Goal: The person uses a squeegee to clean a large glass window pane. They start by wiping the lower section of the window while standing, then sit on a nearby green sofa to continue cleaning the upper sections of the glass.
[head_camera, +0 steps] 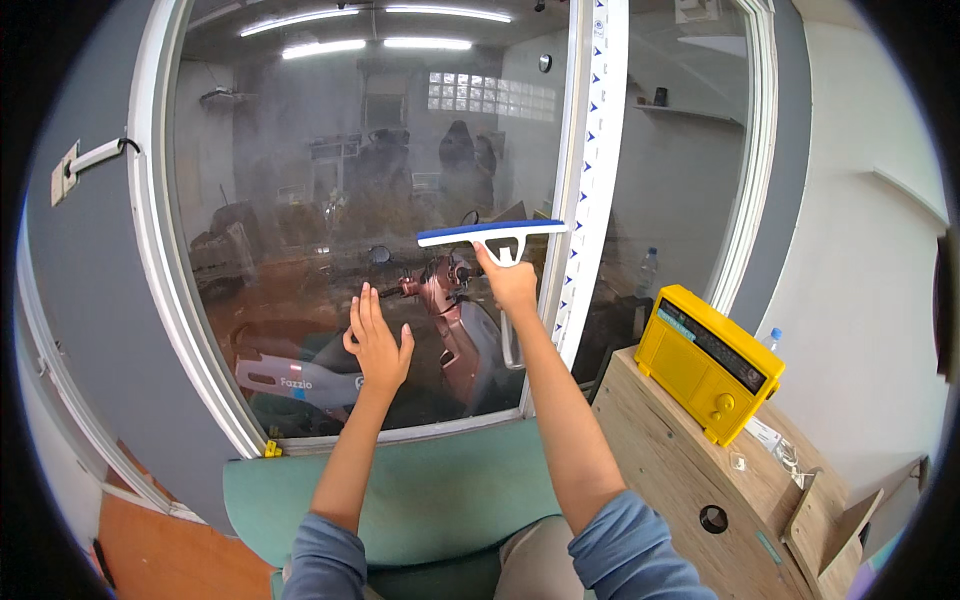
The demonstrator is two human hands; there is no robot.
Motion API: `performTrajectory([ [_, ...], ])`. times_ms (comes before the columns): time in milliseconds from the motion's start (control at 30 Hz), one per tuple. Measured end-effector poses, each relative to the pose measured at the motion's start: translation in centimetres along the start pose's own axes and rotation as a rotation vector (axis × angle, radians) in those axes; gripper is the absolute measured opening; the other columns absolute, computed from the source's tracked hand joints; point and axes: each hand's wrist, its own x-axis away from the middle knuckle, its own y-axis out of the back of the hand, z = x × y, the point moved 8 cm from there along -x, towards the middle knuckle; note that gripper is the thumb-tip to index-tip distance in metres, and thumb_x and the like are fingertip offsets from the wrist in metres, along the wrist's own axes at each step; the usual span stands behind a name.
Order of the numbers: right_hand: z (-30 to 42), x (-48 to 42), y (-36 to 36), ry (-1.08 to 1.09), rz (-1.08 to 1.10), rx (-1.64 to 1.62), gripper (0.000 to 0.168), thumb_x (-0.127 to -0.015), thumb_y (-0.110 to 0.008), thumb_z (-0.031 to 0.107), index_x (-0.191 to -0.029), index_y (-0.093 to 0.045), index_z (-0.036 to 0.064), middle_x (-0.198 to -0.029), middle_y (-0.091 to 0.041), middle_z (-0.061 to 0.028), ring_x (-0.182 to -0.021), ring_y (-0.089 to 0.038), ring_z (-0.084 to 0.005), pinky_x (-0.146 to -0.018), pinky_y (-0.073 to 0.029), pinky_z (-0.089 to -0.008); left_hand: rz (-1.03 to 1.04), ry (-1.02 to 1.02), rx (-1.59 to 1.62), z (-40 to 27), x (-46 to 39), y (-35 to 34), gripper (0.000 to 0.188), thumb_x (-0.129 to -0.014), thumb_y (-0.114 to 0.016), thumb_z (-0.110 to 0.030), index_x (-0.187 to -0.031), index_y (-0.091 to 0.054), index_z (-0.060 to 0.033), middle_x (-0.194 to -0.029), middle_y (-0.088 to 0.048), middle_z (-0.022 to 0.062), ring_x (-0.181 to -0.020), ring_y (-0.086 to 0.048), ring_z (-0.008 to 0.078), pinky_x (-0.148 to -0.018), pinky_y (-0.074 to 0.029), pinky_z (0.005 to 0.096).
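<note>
My right hand point(514, 287) grips the handle of a white window squeegee point(493, 237) with a blue blade edge. Its head lies nearly level across the glass pane point(300, 195), the right end at the window's white frame strip. Below my fist the pale handle end points down. My left hand point(377, 346) holds nothing; its fingers are apart, raised in front of the lower glass. Whether the palm touches the pane I cannot tell. Hazy streaks show on the upper glass. Through the pane appears a reddish-brown motor scooter point(450, 330), partly hidden by my hands.
A green padded seat back point(450, 487) stands below the sill. To the right, a yellow radio point(709, 364) sits on a wooden cabinet point(675, 457) with a cable point(787, 457). A cable trunking point(97, 156) runs from a wall socket on the left.
</note>
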Motion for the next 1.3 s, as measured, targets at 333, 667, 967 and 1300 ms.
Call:
performTrajectory([
  [333,-8.7,3.8,-1.7,-0.043,-0.096,0.029,0.075,-0.064,-0.073,0.067,-0.054,-0.058,-0.006,-0.049,-0.055,-0.0122,-0.040,-0.056,-0.0217,-0.039,-0.045,-0.0333,0.068,0.029,-0.026,2.0,6.2,1.7,0.074,-0.082,-0.055,-0.032,-0.143,-0.028,0.0008,-0.152,-0.026,0.0100,-0.138,-0.024,0.0276,-0.100,-0.020,0.0454],
  [667,-4.6,5.3,-1.6,-0.275,0.256,-0.690,0.065,-0.066,-0.071,0.070,-0.056,-0.045,0.011,-0.044,-0.037,0.0004,-0.035,-0.040,-0.0141,-0.037,-0.036,-0.0278,0.119,0.056,-0.124,6.0,6.2,4.5,0.070,-0.085,-0.054,-0.033,-0.143,-0.030,-0.0007,-0.152,-0.026,0.0088,-0.140,-0.023,0.0257,-0.101,-0.021,0.0468],
  [967,0.6,-2.0,1.4,-0.507,0.169,-1.320,0.062,-0.080,-0.062,0.063,-0.105,-0.041,0.010,-0.051,-0.038,0.0009,-0.041,-0.041,-0.0104,-0.040,-0.038,-0.0248,0.247,0.113,-0.193,9.1,7.2,2.4,0.066,-0.088,-0.050,-0.036,-0.142,-0.032,-0.0017,-0.152,-0.025,0.0085,-0.142,-0.018,0.0267,-0.103,-0.022,0.0550],
  [1300,0.9,-1.3,-1.3,-0.311,-0.113,-1.220,0.062,-0.077,-0.064,0.064,-0.075,-0.045,0.005,-0.050,-0.041,-0.0056,-0.039,-0.043,-0.0200,-0.039,-0.040,-0.0329,0.261,0.033,-0.306,9.3,8.2,1.2,0.075,-0.084,-0.054,-0.038,-0.143,-0.031,0.0012,-0.155,-0.021,0.0105,-0.141,-0.022,0.0257,-0.101,-0.028,0.0500],
])
